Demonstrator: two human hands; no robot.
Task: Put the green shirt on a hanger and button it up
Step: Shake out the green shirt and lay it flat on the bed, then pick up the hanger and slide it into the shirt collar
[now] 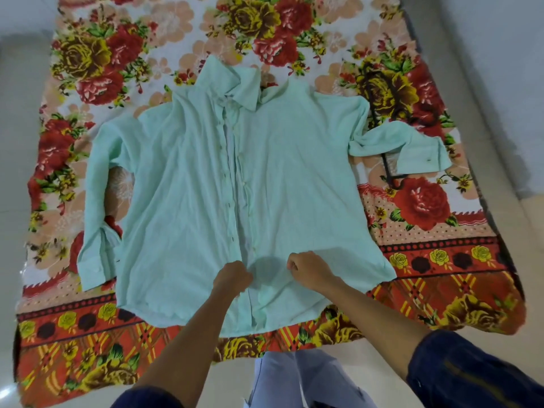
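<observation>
Nearest, two fists, the left hand [232, 278] and right hand [306, 267], pinch the green shirt [182, 187] near its hem. It lies unbuttoned, front up, across a floral blanket [441, 275] on pale floor tiles [17, 113]. By the blanket's right edge, a dark hanger [385, 166] shows partly under one sleeve.

Two bare forearms reach up from the bottom of the frame and converge near lower centre. The left hand [234, 276] is closed in a fist, knuckles up, fingers curled under and bunching the cloth beneath it. The right hand [307, 267], just beside it but apart, is likewise curled, thumb side facing left. Dark blue sleeves are pushed up both arms
</observation>
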